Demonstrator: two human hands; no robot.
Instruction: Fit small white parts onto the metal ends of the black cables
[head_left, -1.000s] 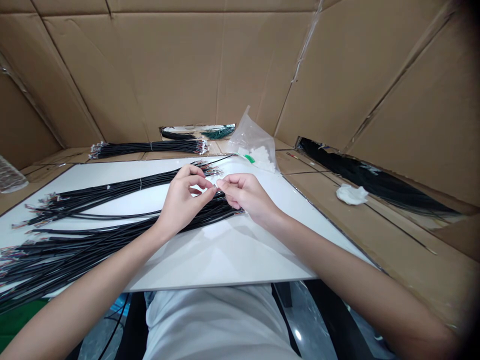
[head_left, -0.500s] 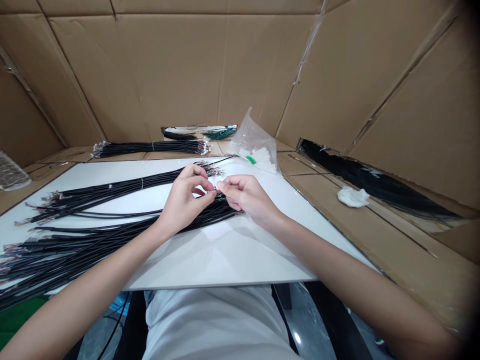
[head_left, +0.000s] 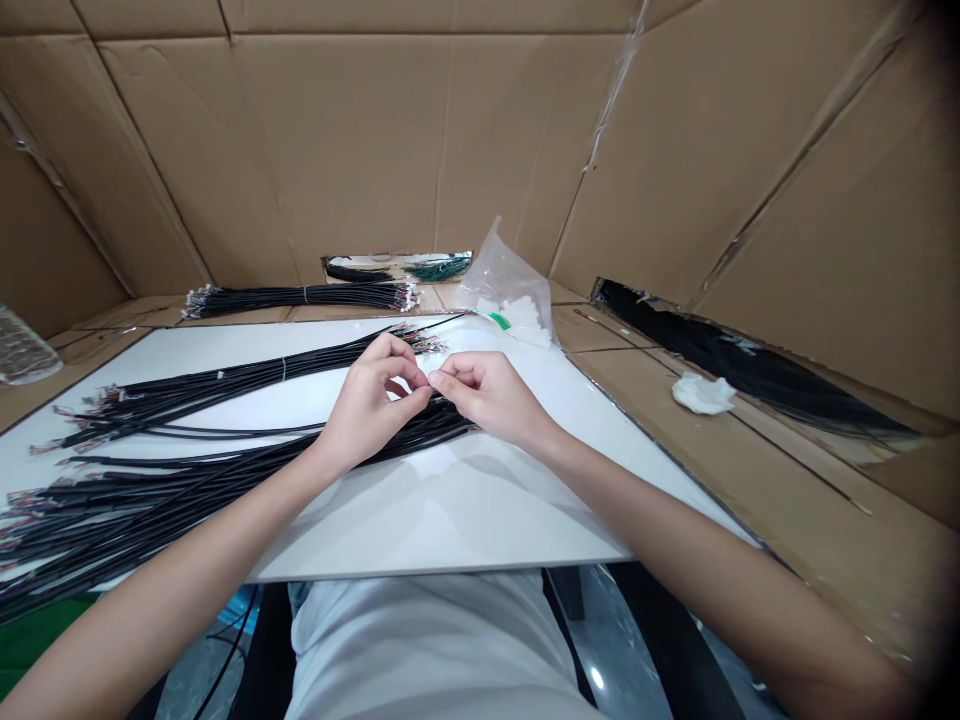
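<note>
My left hand (head_left: 375, 395) is closed in a pinch, thumb against forefinger, above the right end of a loose pile of black cables (head_left: 247, 475). Opposite it, my right hand (head_left: 487, 395) pinches as well, its fingertips meeting those of the left. Whatever is between the fingertips is too small and covered to make out. Thin coloured wires stick out of the cable ends at the left. Just beyond my hands lies a tied bundle of black cables (head_left: 247, 378), its stripped ends partly behind my left fingers.
A clear plastic bag (head_left: 504, 275) of small white pieces stands at the white table's (head_left: 450, 510) back edge. Another tied cable bundle (head_left: 300, 296) lies behind. Cardboard walls (head_left: 337, 130) surround the table. On the right ledge are a crumpled white wad (head_left: 703, 394) and a thin rod (head_left: 795, 462).
My right fingertips have shifted slightly left, closing the small gap to the left ones and covering the small bits seen between them. The cables and bag stay in place.
</note>
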